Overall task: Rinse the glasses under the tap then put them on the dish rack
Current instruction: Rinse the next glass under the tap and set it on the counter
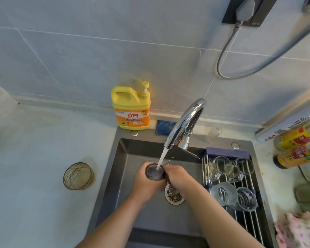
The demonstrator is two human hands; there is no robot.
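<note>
Under the running tap [184, 120], the left hand [145, 183] held a glass [155, 173] with fingers [143, 168] curled around it, and the right hand [179, 178] gripped its other side above the sink [125, 158].

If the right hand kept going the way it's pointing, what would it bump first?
The glass: the right hand points straight at it, and its fingertips already seem to touch the rim. Just behind it is the left hand.
</note>
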